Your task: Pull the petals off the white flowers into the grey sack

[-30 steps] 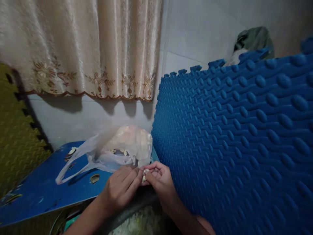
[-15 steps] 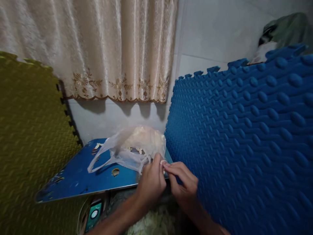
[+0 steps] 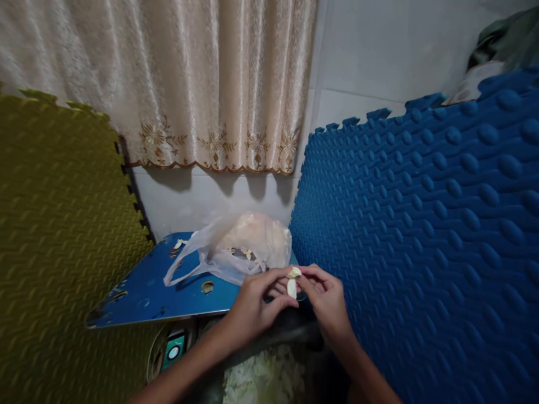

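Between my two hands, above the right end of the blue board, is a small pale piece (image 3: 292, 288) with a yellowish-white bit at its top. My left hand (image 3: 263, 300) holds the pale piece from the left, thumb below and fingers behind it. My right hand (image 3: 326, 297) pinches the bit at the top from the right. A translucent plastic bag (image 3: 269, 238) with pale contents lies just beyond my hands, its handles spread to the left. Below my wrists lies a heap of pale, flake-like pieces (image 3: 265, 376); its container is hard to make out.
The blue board (image 3: 168, 297) has a round hole and a few pale bits at its far left. A phone (image 3: 173, 350) lies below it. A yellow mat (image 3: 54, 235) stands left, a blue mat (image 3: 421, 235) right. A beige curtain (image 3: 219, 84) hangs behind.
My hands have turned and spread a little, so the pale piece now shows between them. The view has shifted slightly, and more of the heap below is visible.
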Demonstrator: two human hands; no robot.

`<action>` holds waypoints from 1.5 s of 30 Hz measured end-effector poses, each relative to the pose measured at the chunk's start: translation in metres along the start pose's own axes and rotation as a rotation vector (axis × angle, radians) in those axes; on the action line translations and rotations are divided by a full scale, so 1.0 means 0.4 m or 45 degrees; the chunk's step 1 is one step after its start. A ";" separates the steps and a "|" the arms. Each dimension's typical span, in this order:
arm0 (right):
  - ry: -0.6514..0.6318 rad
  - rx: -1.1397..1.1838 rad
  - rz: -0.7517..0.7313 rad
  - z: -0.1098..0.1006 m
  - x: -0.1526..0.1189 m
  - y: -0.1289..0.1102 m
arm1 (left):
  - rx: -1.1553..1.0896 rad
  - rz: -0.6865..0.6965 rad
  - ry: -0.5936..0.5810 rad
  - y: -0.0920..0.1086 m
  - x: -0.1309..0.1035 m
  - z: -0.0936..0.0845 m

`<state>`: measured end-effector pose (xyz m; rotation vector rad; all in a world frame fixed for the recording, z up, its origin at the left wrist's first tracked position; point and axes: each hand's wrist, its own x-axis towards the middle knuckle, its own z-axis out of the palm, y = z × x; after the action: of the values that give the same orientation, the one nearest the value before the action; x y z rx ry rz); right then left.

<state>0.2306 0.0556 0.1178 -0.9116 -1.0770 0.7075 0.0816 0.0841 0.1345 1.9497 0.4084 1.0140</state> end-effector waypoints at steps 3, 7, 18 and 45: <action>-0.017 0.045 0.036 0.000 -0.006 -0.004 | 0.074 0.102 0.162 -0.011 0.000 0.009; 0.003 0.123 0.134 0.003 -0.013 -0.001 | 0.317 0.226 0.344 -0.020 -0.005 0.027; 0.006 0.228 0.326 0.022 -0.020 0.002 | 0.199 -0.012 0.328 -0.013 -0.017 0.012; -0.038 0.309 0.526 0.028 -0.026 0.005 | 0.104 -0.042 0.418 0.002 -0.025 0.007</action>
<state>0.2164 0.0509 0.1139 -0.9225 -0.8113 1.1699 0.0776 0.0760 0.1296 1.8422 0.6718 1.3187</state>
